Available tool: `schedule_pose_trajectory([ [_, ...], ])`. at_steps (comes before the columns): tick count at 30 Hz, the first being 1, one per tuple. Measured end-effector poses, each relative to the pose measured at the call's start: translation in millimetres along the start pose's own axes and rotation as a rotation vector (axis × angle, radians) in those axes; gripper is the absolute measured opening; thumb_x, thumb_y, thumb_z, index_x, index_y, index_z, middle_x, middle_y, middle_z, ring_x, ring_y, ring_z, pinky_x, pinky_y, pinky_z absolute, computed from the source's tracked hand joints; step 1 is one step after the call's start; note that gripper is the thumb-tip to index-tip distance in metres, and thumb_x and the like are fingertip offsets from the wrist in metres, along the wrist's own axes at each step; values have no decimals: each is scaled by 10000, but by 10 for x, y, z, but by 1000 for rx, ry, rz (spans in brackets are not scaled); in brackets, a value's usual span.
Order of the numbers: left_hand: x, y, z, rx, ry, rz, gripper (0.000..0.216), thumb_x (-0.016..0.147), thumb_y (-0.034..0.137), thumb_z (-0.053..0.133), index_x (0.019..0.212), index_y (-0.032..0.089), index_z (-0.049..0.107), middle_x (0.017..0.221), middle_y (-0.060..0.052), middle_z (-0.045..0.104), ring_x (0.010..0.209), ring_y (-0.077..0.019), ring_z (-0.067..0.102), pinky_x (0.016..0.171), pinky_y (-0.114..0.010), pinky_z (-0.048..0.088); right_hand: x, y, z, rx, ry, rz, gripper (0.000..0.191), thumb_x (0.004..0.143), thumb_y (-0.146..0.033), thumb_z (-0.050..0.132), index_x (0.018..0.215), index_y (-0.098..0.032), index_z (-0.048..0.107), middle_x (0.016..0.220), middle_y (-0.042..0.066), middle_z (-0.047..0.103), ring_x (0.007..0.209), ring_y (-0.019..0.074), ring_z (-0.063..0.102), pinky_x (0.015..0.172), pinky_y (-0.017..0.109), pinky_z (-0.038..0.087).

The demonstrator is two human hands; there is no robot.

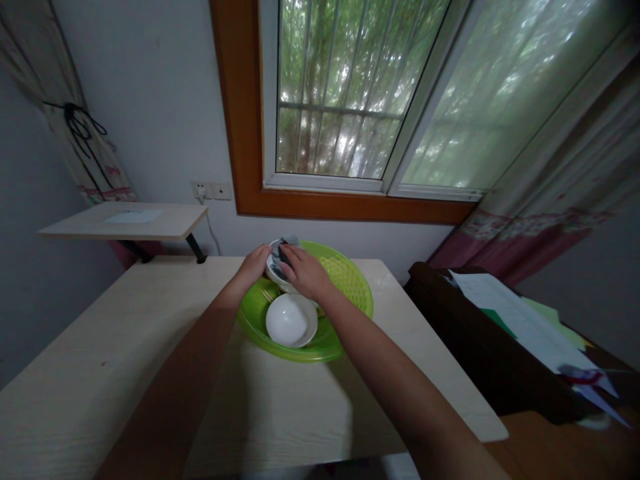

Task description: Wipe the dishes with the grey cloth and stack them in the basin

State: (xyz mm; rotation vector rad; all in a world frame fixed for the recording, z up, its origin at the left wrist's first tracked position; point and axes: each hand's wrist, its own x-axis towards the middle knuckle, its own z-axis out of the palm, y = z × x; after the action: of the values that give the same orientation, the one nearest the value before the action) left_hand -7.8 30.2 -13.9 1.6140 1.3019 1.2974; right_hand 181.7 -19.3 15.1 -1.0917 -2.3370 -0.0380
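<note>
My left hand [255,264] grips the left rim of a white bowl [275,269], which is tilted above a green plastic basin [300,355]. A grey cloth [289,241] is bunched in my right hand [304,270], pressed against the inside of that bowl. Nearer to me in the basin sit white bowls [287,320], one resting in another. Thin yellowish sticks, perhaps chopsticks [268,295], show partly beside them. A bright green basket with holes [347,280] lies at the basin's right side. My fingertips partly cover the cloth and the held bowl.
The basin stands on a pale wooden table [125,353]. A raised shelf [150,223] with a paper on it is at the back left, near a wall socket [211,191]. To the right, a dark brown piece of furniture [465,340] holds papers. A barred window lies behind.
</note>
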Motion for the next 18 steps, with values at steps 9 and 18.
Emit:
schedule_pose_trajectory([
  [9, -78, 97, 18, 28, -161, 110, 445, 886, 506, 467, 1076, 169, 687, 1070, -76, 723, 943, -217, 635, 865, -324, 486, 20, 92, -96, -95, 142, 206, 488, 958, -351, 575, 1419, -202, 516, 1349, 153, 551, 1227, 298, 489, 1063, 442, 405],
  [18, -125, 176, 16, 5, -213, 185, 467, 863, 495, 514, 1105, 137, 691, 1142, -110, 714, 1014, -237, 637, 913, -340, 482, 25, 329, -66, 30, 36, 402, 285, 964, -346, 570, 1193, -214, 676, 1141, 86, 726, 1037, 228, 653, 914, 304, 458],
])
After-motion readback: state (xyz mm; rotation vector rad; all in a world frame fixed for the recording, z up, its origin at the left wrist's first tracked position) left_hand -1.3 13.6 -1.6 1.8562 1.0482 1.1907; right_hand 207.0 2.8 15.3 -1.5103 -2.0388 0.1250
